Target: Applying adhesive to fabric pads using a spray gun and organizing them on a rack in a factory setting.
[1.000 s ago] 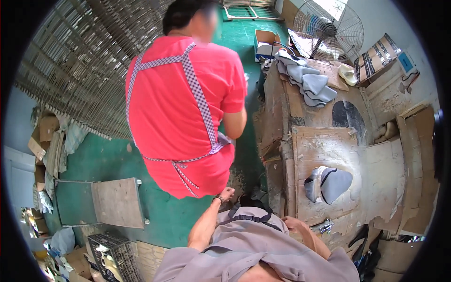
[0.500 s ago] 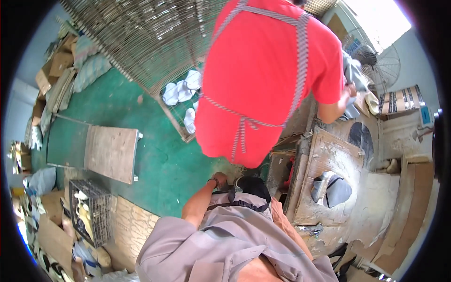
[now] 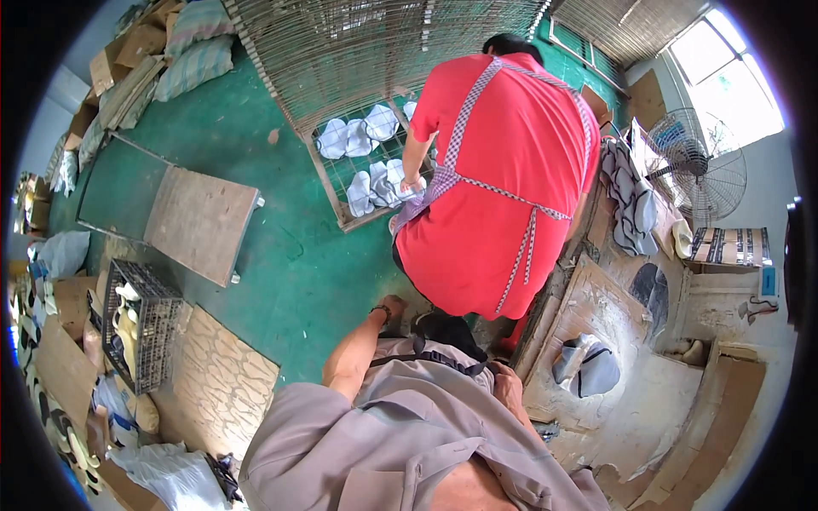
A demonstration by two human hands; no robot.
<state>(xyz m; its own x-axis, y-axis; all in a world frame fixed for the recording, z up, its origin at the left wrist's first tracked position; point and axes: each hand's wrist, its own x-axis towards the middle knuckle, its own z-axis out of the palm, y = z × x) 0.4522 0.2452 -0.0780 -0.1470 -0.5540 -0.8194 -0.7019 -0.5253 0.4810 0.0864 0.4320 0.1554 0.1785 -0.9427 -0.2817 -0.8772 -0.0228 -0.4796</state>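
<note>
My left hand (image 3: pixel 392 308), with a dark band at the wrist, hangs beside my waist over the green floor. Its fingers look curled in, and nothing shows in them. Close to my right hip is my right hand (image 3: pixel 509 387); its fingers are mostly hidden, and it touches or nears my clothing. Right of it, a grey curved fabric piece (image 3: pixel 588 368) with a dark seam lies on the cardboard-covered worktable (image 3: pixel 545 341). Just ahead, a co-worker in a red shirt (image 3: pixel 511 187) bends over, one hand at the pale grey pieces (image 3: pixel 375 183) on a wire rack (image 3: pixel 345 223).
A flat wooden trolley (image 3: pixel 200 217) stands on the floor at left, near a black crate (image 3: pixel 149 328) of pale pieces. Behind them are sacks (image 3: pixel 200 64) and cartons. A fan (image 3: pixel 694 162) and draped grey fabric (image 3: pixel 629 200) are at the far right.
The co-worker has turned from the worktable at right and bent down to the rack at left. More of the rack's pieces and the fan now show. My hands stay low at my sides.
</note>
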